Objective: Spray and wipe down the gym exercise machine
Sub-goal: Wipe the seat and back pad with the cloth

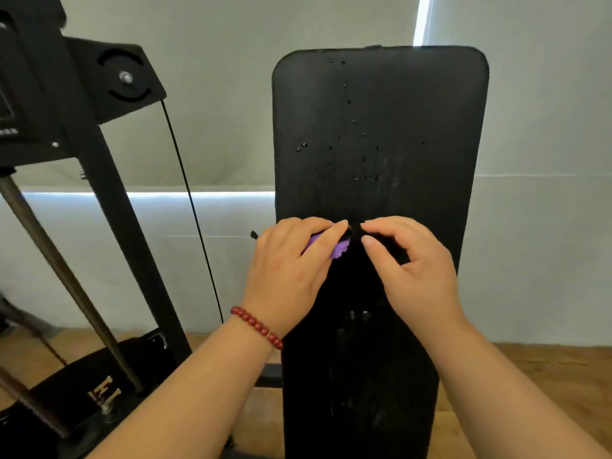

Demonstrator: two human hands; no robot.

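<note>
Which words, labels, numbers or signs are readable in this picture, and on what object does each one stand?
No text reads clearly.
White print on the machine's black housing: too small and blurred to read.
Pale marks on the dark base at lower left: blurred, perhaps not letters.
Back pad: no text, only droplets.

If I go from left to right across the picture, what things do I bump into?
The round pulley → thin black cable → left hand → purple cloth → right hand.
</note>
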